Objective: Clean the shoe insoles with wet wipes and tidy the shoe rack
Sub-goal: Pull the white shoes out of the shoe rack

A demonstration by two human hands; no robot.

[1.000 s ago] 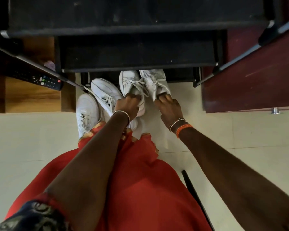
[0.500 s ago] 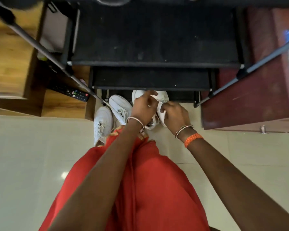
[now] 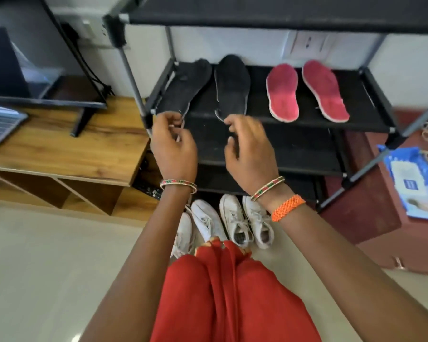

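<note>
Since a second ago you are lifting both hands off the white sneakers (image 3: 235, 225) on the floor and bringing them up to the front edge of the shoe rack (image 3: 356, 124)'s middle shelf. Your left hand (image 3: 173, 146) is curling its fingers near the heel of the left black insole (image 3: 185, 87), which is overhanging that front edge by the left post; blur is hiding whether you are pinching it, so I cannot tell. Your right hand (image 3: 250, 154) is hovering with fingers loosely spread and holding nothing, just below the heel of the right black insole (image 3: 232, 82). Further right, the two red insoles (image 3: 307, 91) are lying flat on the same shelf, and the wet wipes pack (image 3: 415, 183) is sitting on the maroon cabinet (image 3: 371, 218), well apart from your hands.

My judgement: tugging one overhanging heel is likely to be dragging it off the edge onto the sneakers. Reaching across for wipes, your forearm could be sweeping the red pair off too.
</note>
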